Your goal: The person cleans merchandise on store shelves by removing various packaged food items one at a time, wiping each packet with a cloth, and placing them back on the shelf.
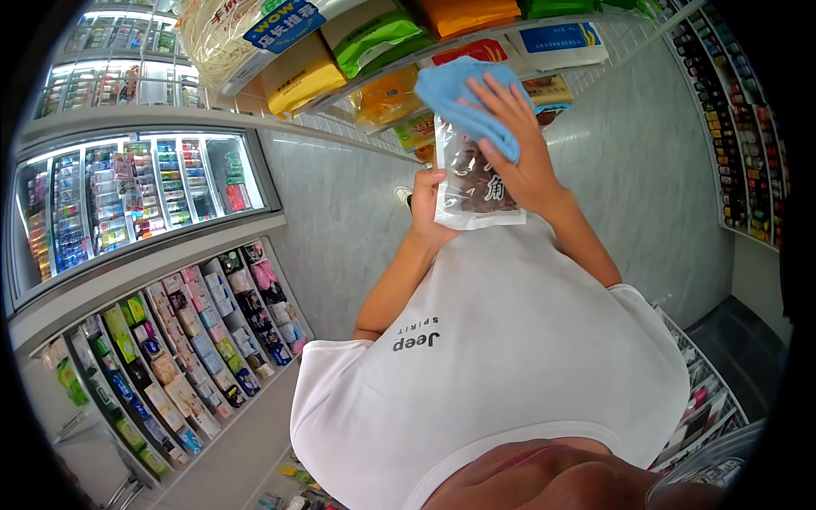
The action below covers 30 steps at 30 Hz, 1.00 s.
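My left hand [430, 204] grips the left edge of a clear plastic packet [476, 191] with dark brown contents, white borders and dark printed characters. The packet is held upright in front of my chest, above the floor. My right hand [520, 153] presses a folded light blue cloth [459, 85] on the packet's upper part, its fingers spread over the cloth. Cloth and hand hide the packet's top right portion.
Right ahead stands a wire shelf [374, 127] with several bagged foods, among them a yellow packet [302, 72] and a green packet [378, 42]. Left are a lit drinks cooler [136, 195] and racks of small packages [187, 340]. Bottles line a right-hand shelf [722, 119].
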Available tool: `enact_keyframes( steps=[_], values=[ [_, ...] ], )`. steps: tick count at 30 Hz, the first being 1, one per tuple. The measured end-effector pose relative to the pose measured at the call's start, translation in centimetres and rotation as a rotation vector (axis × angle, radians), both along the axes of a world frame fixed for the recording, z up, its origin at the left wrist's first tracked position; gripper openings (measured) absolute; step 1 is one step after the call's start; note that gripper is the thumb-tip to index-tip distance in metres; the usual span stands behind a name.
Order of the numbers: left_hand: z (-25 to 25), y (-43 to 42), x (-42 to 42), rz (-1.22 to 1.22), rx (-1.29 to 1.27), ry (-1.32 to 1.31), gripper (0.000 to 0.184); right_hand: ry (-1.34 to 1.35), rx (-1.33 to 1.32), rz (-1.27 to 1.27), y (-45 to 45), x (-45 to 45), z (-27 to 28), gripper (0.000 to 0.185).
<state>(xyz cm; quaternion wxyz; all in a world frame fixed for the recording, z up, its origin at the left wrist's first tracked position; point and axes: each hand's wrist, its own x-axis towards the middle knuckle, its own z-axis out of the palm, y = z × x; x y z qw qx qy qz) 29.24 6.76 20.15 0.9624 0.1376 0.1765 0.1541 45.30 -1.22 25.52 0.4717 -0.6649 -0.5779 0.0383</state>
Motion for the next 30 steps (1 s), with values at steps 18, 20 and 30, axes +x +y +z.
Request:
enact_keyframes(
  steps=[18, 20, 30],
  values=[
    [3.2, 1.2, 2.8, 0.24, 0.805, 0.116, 0.076, 0.94, -0.009, 0.092, -2.6, -2.9, -3.3, 0.052],
    [3.6, 0.9, 2.9, 0.22, 1.144, 0.147, 0.075, 1.432, -0.051, -0.07, -2.6, -3.4, -4.1, 0.055],
    [4.0, 1.1, 1.9, 0.187, 1.828, 0.443, 0.055, 1.679, 0.12, 0.057, -2.7, -2.9, -3.0, 0.057]
  ],
)
